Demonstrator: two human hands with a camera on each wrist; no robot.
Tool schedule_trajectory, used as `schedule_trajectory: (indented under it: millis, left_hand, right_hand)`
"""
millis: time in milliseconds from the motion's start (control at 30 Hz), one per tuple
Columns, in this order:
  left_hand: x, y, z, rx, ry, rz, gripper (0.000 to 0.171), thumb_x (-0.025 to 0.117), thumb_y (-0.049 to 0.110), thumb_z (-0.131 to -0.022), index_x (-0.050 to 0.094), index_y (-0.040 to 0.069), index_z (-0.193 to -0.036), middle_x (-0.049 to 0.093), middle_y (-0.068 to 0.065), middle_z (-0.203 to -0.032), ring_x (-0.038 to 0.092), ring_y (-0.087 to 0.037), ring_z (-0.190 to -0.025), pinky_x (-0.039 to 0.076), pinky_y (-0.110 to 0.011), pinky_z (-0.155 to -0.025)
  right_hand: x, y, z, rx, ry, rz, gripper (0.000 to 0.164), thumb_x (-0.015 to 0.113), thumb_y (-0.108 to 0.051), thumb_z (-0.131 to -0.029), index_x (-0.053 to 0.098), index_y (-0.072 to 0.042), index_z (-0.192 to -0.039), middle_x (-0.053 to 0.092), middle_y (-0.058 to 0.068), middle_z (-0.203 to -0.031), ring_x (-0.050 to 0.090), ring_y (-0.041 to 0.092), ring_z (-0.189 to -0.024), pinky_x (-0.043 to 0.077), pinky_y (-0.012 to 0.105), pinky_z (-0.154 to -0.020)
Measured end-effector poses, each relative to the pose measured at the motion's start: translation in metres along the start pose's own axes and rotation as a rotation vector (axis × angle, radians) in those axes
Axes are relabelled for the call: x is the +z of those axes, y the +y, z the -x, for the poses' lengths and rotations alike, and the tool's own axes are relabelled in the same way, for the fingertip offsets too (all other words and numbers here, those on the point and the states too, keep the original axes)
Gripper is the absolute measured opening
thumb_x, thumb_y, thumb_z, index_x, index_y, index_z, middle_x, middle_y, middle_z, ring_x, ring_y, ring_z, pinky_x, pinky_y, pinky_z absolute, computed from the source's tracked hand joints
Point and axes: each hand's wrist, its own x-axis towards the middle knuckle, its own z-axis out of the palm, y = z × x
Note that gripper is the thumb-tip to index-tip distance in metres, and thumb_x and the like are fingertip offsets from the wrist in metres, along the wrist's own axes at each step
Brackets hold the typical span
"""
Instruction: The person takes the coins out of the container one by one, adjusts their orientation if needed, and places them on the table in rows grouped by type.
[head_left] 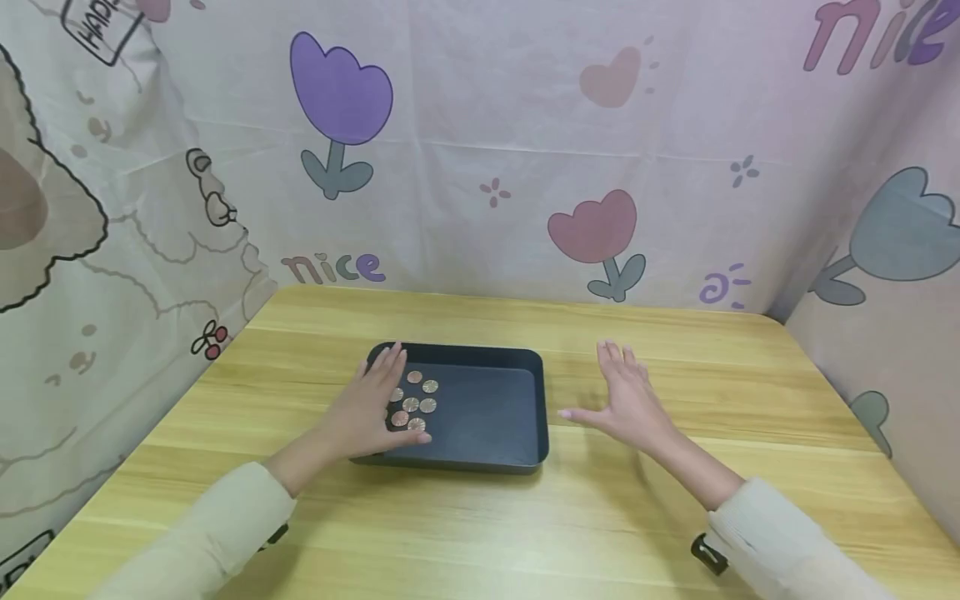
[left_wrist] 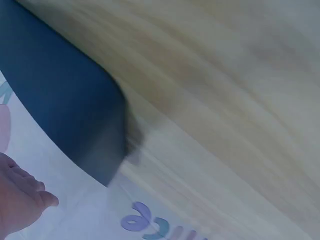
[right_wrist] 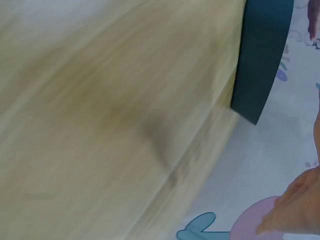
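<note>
A dark rectangular tray [head_left: 487,454] lies on the wooden table, with several coins [head_left: 411,404] grouped in its left part. My left hand [head_left: 367,408] is over the tray's left side with its fingers spread, and it hides part of the rim and perhaps some coins. To the right of the tray, my right hand [head_left: 630,400] is held with thumb and fingers apart, holding nothing. The left wrist view has the left hand [left_wrist: 20,200] at its lower left edge. In the right wrist view the right hand [right_wrist: 297,205] shows at the lower right.
The light wooden table [head_left: 637,533] extends around the tray. Behind it hangs a printed cloth [head_left: 465,100] with tulips and lettering, and more printed cloth covers the left and right sides. A black strap piece [head_left: 708,554] shows by the right sleeve.
</note>
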Motion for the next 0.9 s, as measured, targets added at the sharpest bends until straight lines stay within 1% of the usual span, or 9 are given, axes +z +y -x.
schedule_trajectory:
  millis: [133,233,367,533,633,733,800,900]
  left_hand:
    - [-0.001,-0.01,0.011,-0.022,-0.012,0.028,0.116,0.065,0.068,-0.068,0.022,-0.009,-0.143,0.017,-0.023,-0.153,0.017,-0.039,-0.141,0.017,-0.055,-0.113]
    - [-0.002,-0.017,0.019,-0.043,-0.024,0.067,0.116,0.067,0.067,-0.066,0.024,-0.009,-0.143,0.018,-0.024,-0.152,0.018,-0.04,-0.141,0.017,-0.054,-0.113]
    - [-0.001,-0.025,0.027,-0.067,-0.061,0.058,0.118,0.064,0.07,-0.067,0.022,-0.008,-0.143,0.016,-0.023,-0.153,0.017,-0.04,-0.141,0.018,-0.052,-0.114]
    - [0.002,-0.034,0.037,-0.1,-0.094,0.056,0.118,0.061,0.072,-0.067,0.021,-0.008,-0.144,0.017,-0.025,-0.152,0.02,-0.044,-0.138,0.027,-0.056,-0.109]
    - [0.0,-0.037,0.04,-0.115,-0.1,0.064,0.118,0.062,0.072,-0.067,0.023,-0.008,-0.143,0.018,-0.025,-0.152,0.021,-0.046,-0.137,0.03,-0.058,-0.106]
    - [-0.002,-0.041,0.042,-0.116,-0.103,0.058,0.118,0.062,0.073,-0.066,0.024,-0.008,-0.143,0.019,-0.026,-0.151,0.022,-0.046,-0.137,0.03,-0.058,-0.106]
    - [-0.003,-0.043,0.042,-0.116,-0.107,0.055,0.118,0.062,0.073,-0.066,0.025,-0.009,-0.142,0.019,-0.026,-0.151,0.023,-0.047,-0.136,0.031,-0.058,-0.105]
    - [-0.003,-0.045,0.041,-0.118,-0.113,0.053,0.118,0.061,0.074,-0.066,0.026,-0.009,-0.142,0.02,-0.027,-0.151,0.024,-0.049,-0.135,0.031,-0.059,-0.104]
  right_hand:
    - [0.002,-0.01,-0.006,-0.015,0.021,-0.075,0.112,0.075,-0.052,-0.068,0.019,0.009,-0.144,0.017,0.026,-0.152,0.011,0.046,-0.14,0.014,0.058,-0.112]
    - [0.004,-0.02,-0.011,-0.031,0.043,-0.101,0.109,0.076,-0.05,-0.069,0.022,0.008,-0.143,0.022,0.025,-0.151,0.018,0.042,-0.14,0.022,0.053,-0.112]
    - [0.009,-0.031,-0.018,-0.065,0.071,-0.143,0.104,0.078,-0.045,-0.069,0.026,0.007,-0.142,0.028,0.025,-0.148,0.026,0.038,-0.138,0.029,0.049,-0.11]
    - [0.02,-0.045,-0.028,-0.137,0.135,-0.218,0.092,0.08,-0.035,-0.069,0.037,0.008,-0.138,0.039,0.025,-0.142,0.036,0.037,-0.133,0.035,0.048,-0.107]
    - [0.029,-0.054,-0.033,-0.199,0.185,-0.239,0.083,0.081,-0.03,-0.069,0.044,0.007,-0.133,0.048,0.024,-0.136,0.044,0.036,-0.129,0.039,0.045,-0.104]
    - [0.039,-0.063,-0.039,-0.245,0.214,-0.267,0.073,0.081,-0.027,-0.068,0.052,0.006,-0.127,0.055,0.023,-0.128,0.052,0.034,-0.121,0.045,0.043,-0.099]
    - [0.047,-0.069,-0.043,-0.249,0.213,-0.311,0.068,0.08,-0.024,-0.069,0.055,0.006,-0.124,0.06,0.022,-0.121,0.057,0.033,-0.114,0.049,0.042,-0.094]
    - [0.057,-0.079,-0.048,-0.227,0.188,-0.415,0.059,0.079,-0.02,-0.071,0.058,0.004,-0.121,0.064,0.02,-0.111,0.061,0.031,-0.103,0.052,0.042,-0.087]
